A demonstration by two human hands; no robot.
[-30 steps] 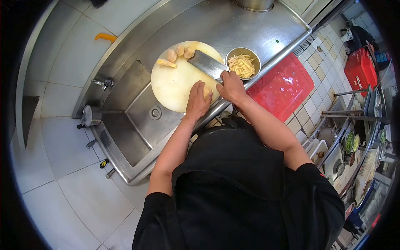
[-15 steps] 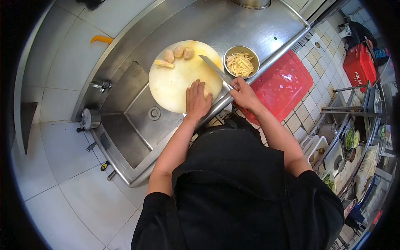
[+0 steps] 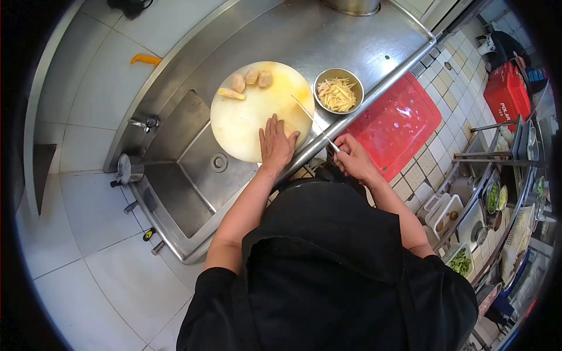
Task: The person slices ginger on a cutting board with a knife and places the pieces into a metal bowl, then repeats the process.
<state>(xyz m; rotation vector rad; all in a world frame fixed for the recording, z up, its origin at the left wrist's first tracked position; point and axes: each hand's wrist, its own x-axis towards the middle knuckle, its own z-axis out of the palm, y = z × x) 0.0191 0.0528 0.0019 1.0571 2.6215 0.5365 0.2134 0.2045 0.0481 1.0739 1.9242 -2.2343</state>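
Observation:
A round white cutting board [image 3: 240,137] lies across the sink edge, with several peeled pale chunks, which look like ginger [image 3: 252,76], near its far rim. My left hand [image 3: 277,143] rests flat on the near part of the board, fingers stretched out, against a pale piece [image 3: 289,130] partly hidden beside the thumb and index finger. In my right hand [image 3: 355,159] is a knife [image 3: 313,121], its handle gripped and its blade seen nearly edge-on, pointing over the board's right side. A metal bowl [image 3: 319,104] of thin pale strips [image 3: 337,94] stands just right of the board.
Left of the board is a steel sink basin [image 3: 181,169] with a tap [image 3: 144,123]. A red lid or tray [image 3: 404,126] lies beyond the counter's rail [image 3: 398,67]. Shelves with food containers [image 3: 459,260] and a red cooler [image 3: 506,96] are at the right.
My right hand has drawn back toward my body and right, and the knife blade has turned from showing its flat side to nearly edge-on. My left hand has barely moved.

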